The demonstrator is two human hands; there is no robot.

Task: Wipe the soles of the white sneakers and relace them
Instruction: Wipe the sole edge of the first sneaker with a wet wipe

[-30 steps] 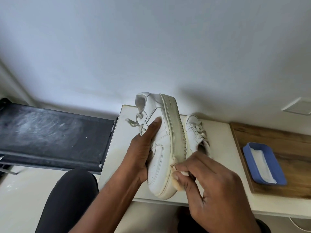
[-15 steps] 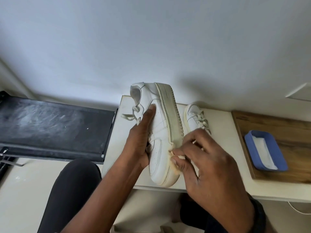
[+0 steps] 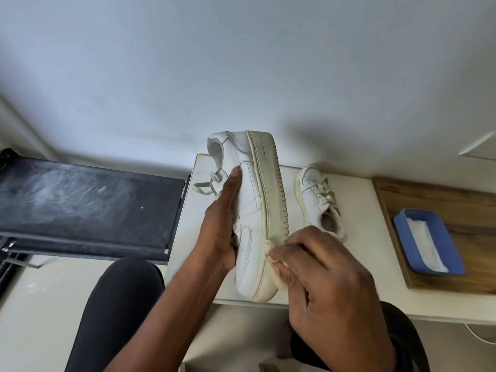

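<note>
A white sneaker (image 3: 251,210) is held on its side over the white table (image 3: 357,264), toe toward me, its thick cream sole edge facing right. My left hand (image 3: 221,226) grips its upper from the left, thumb lying up along the side; its laces hang loose at the left. My right hand (image 3: 322,280) pinches a small cream wipe (image 3: 271,251) and presses it against the sole edge near the toe. The second white sneaker (image 3: 319,202) stands upright on the table to the right, laced.
A blue tray (image 3: 418,253) holding white wipes sits on a wooden board (image 3: 456,210) at the right. A black flat surface (image 3: 86,202) lies left of the table. A white wall rises behind. My dark-clad legs are below the table edge.
My right hand and the wipe have slid along the sole edge, ending again near the toe. The left hand keeps the same hold on the sneaker. The view shifted slightly.
</note>
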